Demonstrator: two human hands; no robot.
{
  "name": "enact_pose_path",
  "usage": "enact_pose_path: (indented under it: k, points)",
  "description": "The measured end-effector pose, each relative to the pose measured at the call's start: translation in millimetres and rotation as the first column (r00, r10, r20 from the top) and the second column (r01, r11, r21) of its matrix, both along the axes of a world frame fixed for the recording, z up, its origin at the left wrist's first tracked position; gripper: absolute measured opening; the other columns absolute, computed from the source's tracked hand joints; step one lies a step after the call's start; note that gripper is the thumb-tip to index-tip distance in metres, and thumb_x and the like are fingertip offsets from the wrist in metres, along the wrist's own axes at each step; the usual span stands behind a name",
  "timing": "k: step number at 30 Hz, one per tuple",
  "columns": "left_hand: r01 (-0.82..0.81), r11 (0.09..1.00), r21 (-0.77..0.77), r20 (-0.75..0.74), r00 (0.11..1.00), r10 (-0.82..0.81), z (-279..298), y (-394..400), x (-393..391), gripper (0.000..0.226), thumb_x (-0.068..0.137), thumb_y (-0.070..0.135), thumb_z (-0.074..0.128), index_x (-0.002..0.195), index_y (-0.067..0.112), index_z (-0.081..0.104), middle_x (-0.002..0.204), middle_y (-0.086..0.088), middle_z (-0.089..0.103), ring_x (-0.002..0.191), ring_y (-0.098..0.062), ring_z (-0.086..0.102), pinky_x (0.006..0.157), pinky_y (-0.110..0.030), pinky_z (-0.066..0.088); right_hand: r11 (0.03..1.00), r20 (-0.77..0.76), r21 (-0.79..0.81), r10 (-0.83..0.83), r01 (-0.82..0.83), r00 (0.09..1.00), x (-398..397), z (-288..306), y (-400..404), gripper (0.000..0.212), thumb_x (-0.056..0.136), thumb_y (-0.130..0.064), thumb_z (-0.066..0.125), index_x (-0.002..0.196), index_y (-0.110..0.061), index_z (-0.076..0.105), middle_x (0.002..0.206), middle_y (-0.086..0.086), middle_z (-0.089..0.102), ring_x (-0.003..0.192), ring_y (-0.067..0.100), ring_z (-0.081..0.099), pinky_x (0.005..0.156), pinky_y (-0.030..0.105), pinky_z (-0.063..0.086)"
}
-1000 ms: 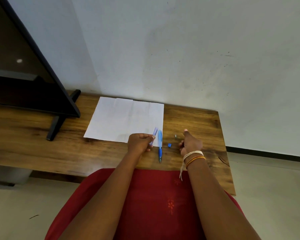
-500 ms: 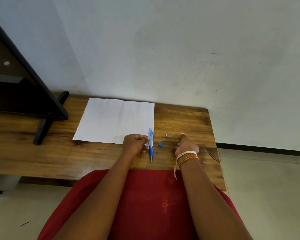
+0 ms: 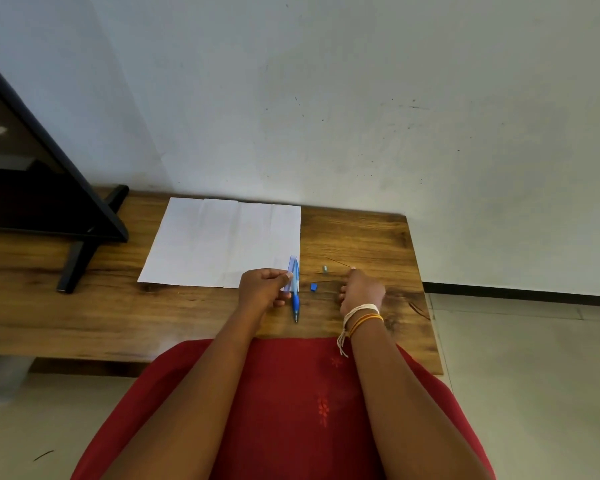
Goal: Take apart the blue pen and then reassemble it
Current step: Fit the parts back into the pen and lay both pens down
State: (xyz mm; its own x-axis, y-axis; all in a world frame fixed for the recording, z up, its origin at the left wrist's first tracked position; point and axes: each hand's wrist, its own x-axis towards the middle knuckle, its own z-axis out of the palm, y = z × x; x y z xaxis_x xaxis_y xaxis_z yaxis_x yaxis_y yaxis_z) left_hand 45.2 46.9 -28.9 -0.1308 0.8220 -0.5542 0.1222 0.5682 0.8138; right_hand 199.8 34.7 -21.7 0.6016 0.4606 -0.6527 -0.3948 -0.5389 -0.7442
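My left hand (image 3: 264,287) pinches a translucent blue pen barrel piece (image 3: 290,270) at the paper's near right corner. Right beside it the blue pen front section (image 3: 295,303) lies on the wooden table (image 3: 368,237), tip pointing toward me. A small blue piece (image 3: 313,287) and a small grey piece (image 3: 325,269) lie between my hands. My right hand (image 3: 361,289) rests curled on the table, knuckles up. A thin dark rod (image 3: 338,262) runs to its fingertip; whether the fingers grip it is hidden.
A white sheet of paper (image 3: 222,240) lies flat behind my left hand. A black monitor with a stand (image 3: 80,258) occupies the left of the table. The wall is just behind the table, whose right edge is close to my right hand.
My right hand has settled lower onto the table beside the small parts. My left hand still holds the translucent barrel piece. My head has shifted the view slightly.
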Motion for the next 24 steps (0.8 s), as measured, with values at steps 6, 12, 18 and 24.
enact_pose_path:
  k: [6,12,18,24]
  points:
    - [-0.014,1.0,-0.006,0.009,1.0,0.014,-1.8,0.8,1.9,0.011,0.082,0.02,0.072,0.09,0.014,0.068,0.075,-0.003,0.069,0.059,-0.015,0.068,0.047,-0.019,0.054,0.866,0.424,-0.164,0.494,-0.472,0.759,-29.4,3.8,-0.5,0.028,0.072,-0.029,0.078,0.072,-0.002,0.07,0.074,0.012,0.072,0.073,0.03,0.071,0.073,0.04,0.061]
    - [-0.018,1.0,-0.006,0.003,1.0,0.018,-0.7,0.9,-0.4,0.007,0.082,0.022,0.072,0.086,0.018,0.067,0.07,0.001,0.066,0.055,-0.012,0.067,0.04,-0.016,0.049,0.8,0.534,-0.278,0.589,-0.532,0.606,-33.8,-7.6,-0.6,0.017,0.08,-0.015,0.069,0.093,-0.004,0.072,0.093,0.012,0.074,0.094,0.028,0.068,0.081,0.033,0.057]
    - [0.002,1.0,-0.009,0.01,1.0,-0.002,0.1,1.8,-3.4,0.009,0.082,0.021,0.071,0.089,0.016,0.068,0.076,-0.003,0.068,0.059,-0.015,0.069,0.045,-0.018,0.053,0.9,0.356,-0.001,0.408,-0.436,0.841,-38.4,-3.2,6.0,0.004,0.076,-0.012,0.069,0.077,-0.01,0.073,0.076,0.009,0.074,0.068,0.022,0.072,0.068,0.032,0.061]
    - [0.06,0.998,-0.007,0.15,0.987,-0.059,4.4,0.6,-5.2,0.017,0.084,0.014,0.069,0.1,0.007,0.07,0.079,-0.01,0.07,0.061,-0.017,0.069,0.049,-0.019,0.056,0.895,0.075,0.314,0.308,-0.316,0.948,-33.8,4.8,20.1,0.016,0.085,-0.002,0.066,0.077,-0.015,0.072,0.079,0.005,0.072,0.074,0.018,0.068,0.078,0.034,0.059]
